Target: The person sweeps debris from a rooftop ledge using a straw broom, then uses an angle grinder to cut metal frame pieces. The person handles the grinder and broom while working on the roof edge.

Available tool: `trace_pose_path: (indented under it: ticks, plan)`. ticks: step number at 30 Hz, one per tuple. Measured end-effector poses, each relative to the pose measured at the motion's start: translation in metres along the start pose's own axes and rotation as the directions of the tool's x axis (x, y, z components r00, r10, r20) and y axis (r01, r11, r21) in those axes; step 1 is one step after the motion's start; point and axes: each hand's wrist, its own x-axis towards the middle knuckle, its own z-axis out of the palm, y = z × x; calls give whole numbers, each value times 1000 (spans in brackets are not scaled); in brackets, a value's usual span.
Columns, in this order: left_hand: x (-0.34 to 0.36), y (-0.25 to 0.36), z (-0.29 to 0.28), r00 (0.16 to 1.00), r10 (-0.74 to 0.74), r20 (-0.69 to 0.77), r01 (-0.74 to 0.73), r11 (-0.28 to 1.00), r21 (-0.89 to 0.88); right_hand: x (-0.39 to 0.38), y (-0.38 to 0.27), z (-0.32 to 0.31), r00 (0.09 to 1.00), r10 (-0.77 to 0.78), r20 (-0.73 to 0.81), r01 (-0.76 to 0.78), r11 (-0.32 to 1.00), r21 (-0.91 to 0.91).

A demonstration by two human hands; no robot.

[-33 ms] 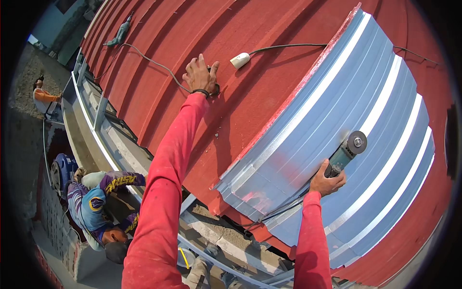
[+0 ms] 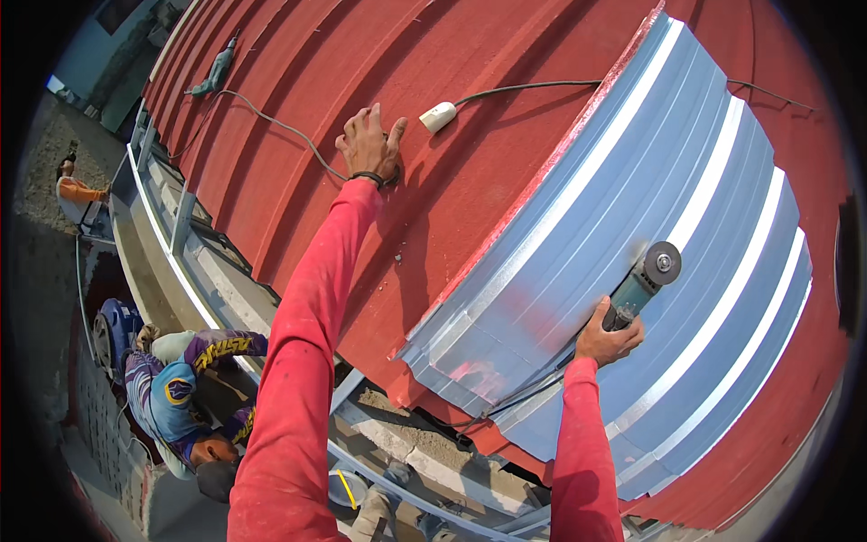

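My left hand [image 2: 366, 149] lies on the red ribbed roofing [image 2: 406, 217] with its fingers spread, a dark band around the wrist. A grey cable runs to just beside that wrist, and a white socket connector [image 2: 439, 116] rests right of the fingers. My right hand [image 2: 608, 340] grips an angle grinder [image 2: 638, 291] by its body over the blue-grey metal sheet [image 2: 560, 280]. The grinder's disc [image 2: 663, 263] faces up, and I cannot tell whether it is spinning. A dark cord trails from the tool down the sheet.
A green power drill [image 2: 217, 68] lies on the roof at far left. Below the roof edge, a person in a patterned shirt [image 2: 176, 397] bends beside a blue machine [image 2: 117, 330]. Another person in orange [image 2: 79, 191] is farther off. A metal rail [image 2: 172, 262] curves along the edge.
The whole scene sits slightly farther left in the picture. Both hands and the grinder keep nearly the same places on the roof and the sheet.
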Motion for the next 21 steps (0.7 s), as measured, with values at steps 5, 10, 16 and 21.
trace_pose_path:
  ticks: [5,10,16,21]
  plan:
    - [17,61,-11,874,369,315,-254,901,-353,-1,2,5,998,-62,-15,62,998,15]
    - [96,96,13,720,348,601,-344,930,-126,1,-8,-3,1000,4,27,-5,998,56]
    - [223,184,-36,633,220,742,772,-240,-588,4,-6,-4,999,-40,6,39,994,102]
    - [227,274,-99,797,336,502,542,-29,-840,11,4,-13,1000,-25,6,24,998,62]
